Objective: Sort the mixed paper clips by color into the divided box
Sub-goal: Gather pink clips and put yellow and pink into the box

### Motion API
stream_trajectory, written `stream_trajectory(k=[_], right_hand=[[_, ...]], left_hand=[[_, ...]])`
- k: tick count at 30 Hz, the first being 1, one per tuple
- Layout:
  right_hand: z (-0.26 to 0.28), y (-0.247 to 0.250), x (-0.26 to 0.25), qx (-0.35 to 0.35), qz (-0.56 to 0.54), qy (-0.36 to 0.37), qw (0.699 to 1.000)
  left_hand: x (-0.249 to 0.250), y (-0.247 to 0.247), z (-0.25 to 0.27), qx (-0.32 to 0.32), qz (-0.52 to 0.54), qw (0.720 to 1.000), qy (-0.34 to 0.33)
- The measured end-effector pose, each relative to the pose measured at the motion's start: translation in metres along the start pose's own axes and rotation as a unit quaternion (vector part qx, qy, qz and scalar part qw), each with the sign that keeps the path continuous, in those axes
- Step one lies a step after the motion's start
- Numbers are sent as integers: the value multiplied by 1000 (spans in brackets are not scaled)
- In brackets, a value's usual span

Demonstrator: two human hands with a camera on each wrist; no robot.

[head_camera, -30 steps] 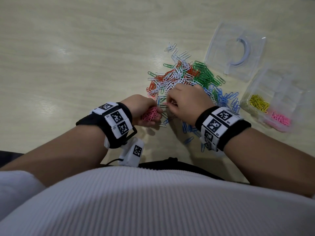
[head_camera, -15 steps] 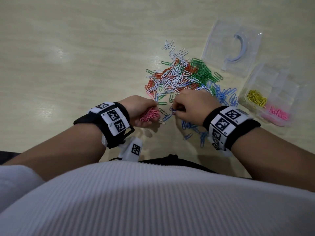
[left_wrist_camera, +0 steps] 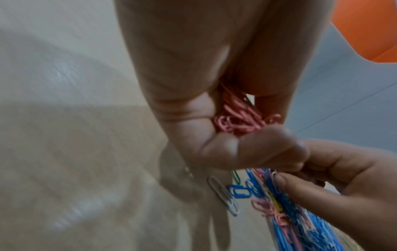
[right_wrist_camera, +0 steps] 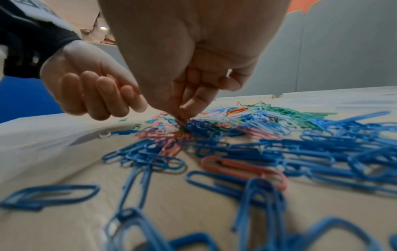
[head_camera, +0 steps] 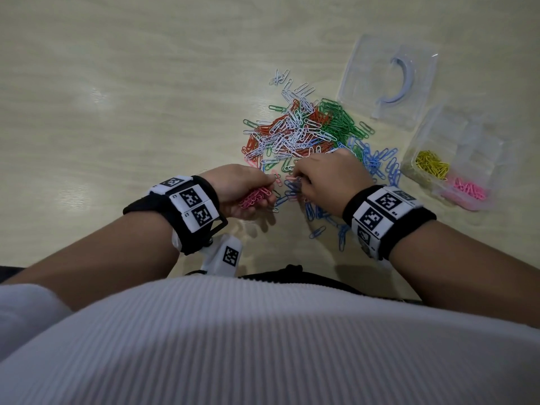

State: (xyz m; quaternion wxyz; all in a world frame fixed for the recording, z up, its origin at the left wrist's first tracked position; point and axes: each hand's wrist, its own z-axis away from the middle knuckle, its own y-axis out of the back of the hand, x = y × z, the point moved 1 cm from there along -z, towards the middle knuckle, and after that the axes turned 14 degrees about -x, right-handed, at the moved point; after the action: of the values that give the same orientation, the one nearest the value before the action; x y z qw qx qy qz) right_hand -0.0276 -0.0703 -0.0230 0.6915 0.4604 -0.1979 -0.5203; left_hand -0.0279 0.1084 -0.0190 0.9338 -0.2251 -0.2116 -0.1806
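Barely started tbh: pink clips (head_camera: 255, 196) are being clutched in the left hand (head_camera: 239, 188), another's being pinched by the right hand (head_camera: 327, 179), and the pile (head_camera: 295, 133) is mostly unsorted.

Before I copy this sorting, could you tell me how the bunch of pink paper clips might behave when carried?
The bunch of pink wire paper clips, loosely cupped in the left hand, looks light. Separate stiff loops probably snag together, yet some could slip out.

The right hand (head_camera: 327, 182) covers part of the mixed clip pile (head_camera: 301, 133), and whether its fingertips (right_wrist_camera: 182, 108) pinch a clip is unclear. The left hand (head_camera: 242, 190) hides most of its pink clips (left_wrist_camera: 240, 117). The divided box (head_camera: 467, 147) blurs toward its far compartments.
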Motion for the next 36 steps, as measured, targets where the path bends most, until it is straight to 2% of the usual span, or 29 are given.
stream_trajectory(k=[5,10,15,22,29,33,36], right_hand=[[3,6,2,59,-84,-26,994],[5,15,-14,122,-151,36,980],[-2,15,-10,55,-30,-27,998],[-23,2,-28,-2,-8,-26,1000],[-26,1,-33,2,0,-18,1000],[-17,11,-39,22,-93,39,995],[-17,14,-50,5,-84,89,992]], left_hand=[[-2,1,-3,10,13,1000,7],[-1,-4,-7,17,-10,1000,20],[0,-3,-6,11,2,1000,17],[-5,5,-3,16,18,999,43],[-7,11,2,37,51,997,42],[-7,11,0,60,39,997,27],[-6,13,-1,74,29,997,25]])
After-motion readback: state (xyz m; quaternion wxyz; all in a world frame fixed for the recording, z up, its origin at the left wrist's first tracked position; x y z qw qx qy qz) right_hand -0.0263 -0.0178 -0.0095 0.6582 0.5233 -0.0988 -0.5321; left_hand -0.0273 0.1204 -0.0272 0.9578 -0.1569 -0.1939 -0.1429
